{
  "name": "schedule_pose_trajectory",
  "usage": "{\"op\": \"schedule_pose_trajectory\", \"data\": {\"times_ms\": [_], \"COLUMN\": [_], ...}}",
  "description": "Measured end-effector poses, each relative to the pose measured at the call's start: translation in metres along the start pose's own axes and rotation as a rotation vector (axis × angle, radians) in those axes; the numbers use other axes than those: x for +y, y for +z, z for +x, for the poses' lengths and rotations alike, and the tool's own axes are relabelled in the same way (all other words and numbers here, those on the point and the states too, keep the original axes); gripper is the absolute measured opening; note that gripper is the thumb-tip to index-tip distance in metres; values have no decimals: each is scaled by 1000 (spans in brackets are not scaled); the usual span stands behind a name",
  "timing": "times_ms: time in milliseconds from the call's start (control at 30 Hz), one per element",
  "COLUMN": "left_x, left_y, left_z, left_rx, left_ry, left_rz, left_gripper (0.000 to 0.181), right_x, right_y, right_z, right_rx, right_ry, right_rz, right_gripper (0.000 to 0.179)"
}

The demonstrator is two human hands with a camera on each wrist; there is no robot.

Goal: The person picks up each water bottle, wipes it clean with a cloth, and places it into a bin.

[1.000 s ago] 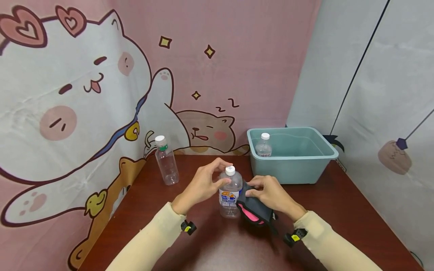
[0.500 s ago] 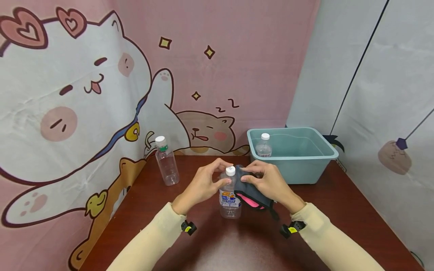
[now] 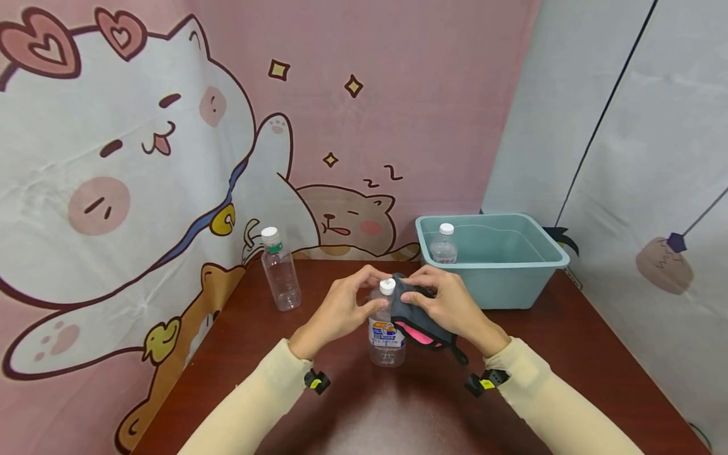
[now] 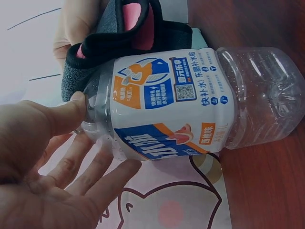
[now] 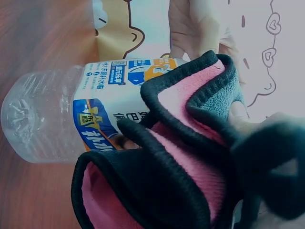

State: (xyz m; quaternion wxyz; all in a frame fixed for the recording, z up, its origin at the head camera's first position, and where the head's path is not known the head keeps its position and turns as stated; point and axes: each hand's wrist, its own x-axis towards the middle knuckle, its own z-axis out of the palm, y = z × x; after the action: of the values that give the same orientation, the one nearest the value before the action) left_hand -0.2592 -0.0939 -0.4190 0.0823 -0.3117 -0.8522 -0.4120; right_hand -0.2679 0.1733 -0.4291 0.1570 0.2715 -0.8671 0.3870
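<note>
A clear plastic bottle (image 3: pixel 387 354) with a white cap and an orange, white and blue label stands upright on the table. My left hand (image 3: pixel 344 308) grips it around the shoulder just below the cap, thumb in front and fingers behind, as the left wrist view of the bottle (image 4: pixel 167 105) shows. My right hand (image 3: pixel 449 303) holds a folded grey and pink cloth (image 3: pixel 419 319) with black edging against the bottle's right shoulder. In the right wrist view the cloth (image 5: pixel 190 109) hangs in loose folds and hides part of the label.
At the back right stands a light blue plastic bin (image 3: pixel 489 284) with a white-capped bottle (image 3: pixel 443 248) inside. Another clear bottle (image 3: pixel 281 278), white-capped with a green neck band, stands at the table's left. A cartoon-printed curtain (image 3: pixel 421 126) rises behind the brown table (image 3: pixel 318 417).
My right hand has brought the cloth up along the bottle's side to its shoulder, then slightly left near the cap. The left hand keeps its hold, and the bottle stays in place.
</note>
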Motion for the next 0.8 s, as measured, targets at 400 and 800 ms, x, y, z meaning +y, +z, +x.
{"op": "schedule_pose_trajectory", "data": {"times_ms": [400,800], "left_x": [-1,1], "left_y": [1,2], "left_z": [1,-1], "left_rx": [5,-2], "left_ry": [-12,-37], "left_rz": [3,-3], "left_gripper": [47,50], "right_x": [-6,5], "right_y": [-2,-2], "right_z": [1,-11], "right_rx": [-39,-35], "right_ry": [16,24], "right_rz": [-60,-88], "right_gripper": [32,30]}}
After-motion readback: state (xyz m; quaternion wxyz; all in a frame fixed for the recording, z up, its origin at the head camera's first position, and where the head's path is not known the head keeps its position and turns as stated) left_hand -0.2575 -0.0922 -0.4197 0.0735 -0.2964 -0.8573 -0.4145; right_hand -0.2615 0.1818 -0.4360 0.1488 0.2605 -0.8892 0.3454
